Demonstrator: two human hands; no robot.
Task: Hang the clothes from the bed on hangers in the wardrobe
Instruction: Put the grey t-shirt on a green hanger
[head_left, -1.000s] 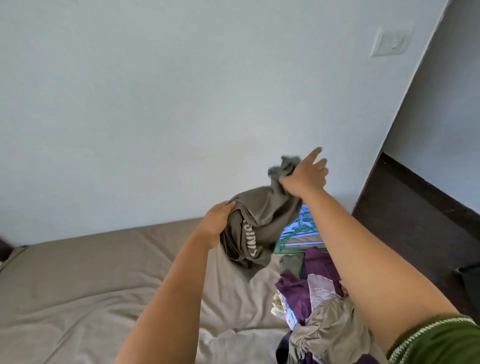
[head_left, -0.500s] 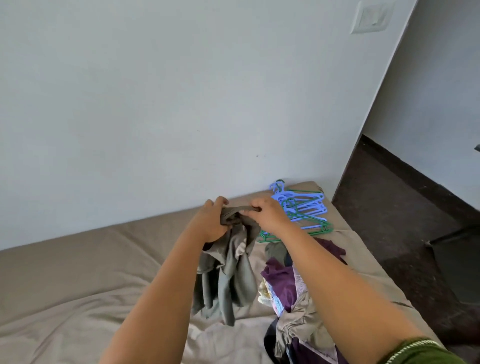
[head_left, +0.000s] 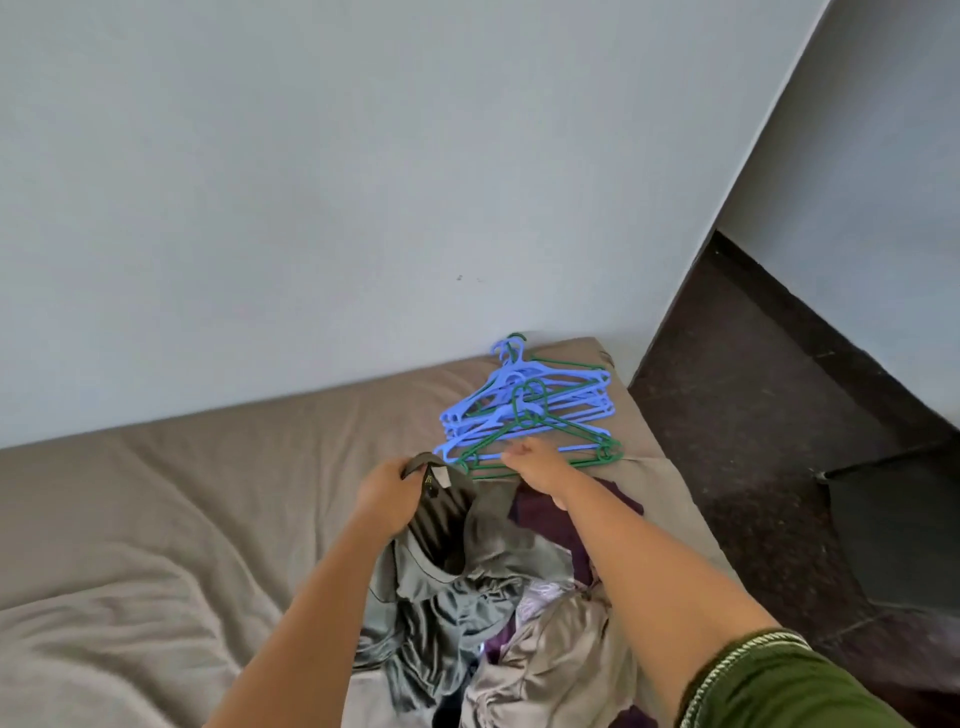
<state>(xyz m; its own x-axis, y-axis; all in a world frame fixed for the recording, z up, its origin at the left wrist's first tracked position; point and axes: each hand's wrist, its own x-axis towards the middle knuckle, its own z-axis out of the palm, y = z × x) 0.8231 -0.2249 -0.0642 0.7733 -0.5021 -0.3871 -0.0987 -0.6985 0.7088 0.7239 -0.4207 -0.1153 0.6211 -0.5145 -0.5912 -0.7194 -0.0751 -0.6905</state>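
The collar of a grey shirt (head_left: 441, 540) is pinched in the grip of the left hand (head_left: 387, 499), just below the middle of the frame, with the fingers curled round the dark neckband beside a small pale label. The rest of the shirt is left hanging and crumpled downward from that grip onto the bed (head_left: 156, 519). The right hand (head_left: 540, 467) is held just to the right, over the lower edge of the hanger pile; its fingers are curled, but whether a hanger is gripped or only touched cannot be told from this view. A green hanger (head_left: 540, 436) is seen uppermost at the near side of the pile, directly beside the right hand. Behind it, a stack of blue hangers (head_left: 519, 395) is laid flat near the bed's far right corner, against the wall (head_left: 363, 182), with their hooks pointed toward the wall.

Below both forearms, at the lower middle of the frame, a heap of clothes (head_left: 550, 654) is spread on the bed: purple fabric under the right arm and pale grey, shiny cloth nearer the bottom edge. The bed is covered with a wrinkled taupe sheet. A green sleeve (head_left: 779, 686) is visible at the lower right. Dark floor (head_left: 753, 415) is seen at the right of the frame.
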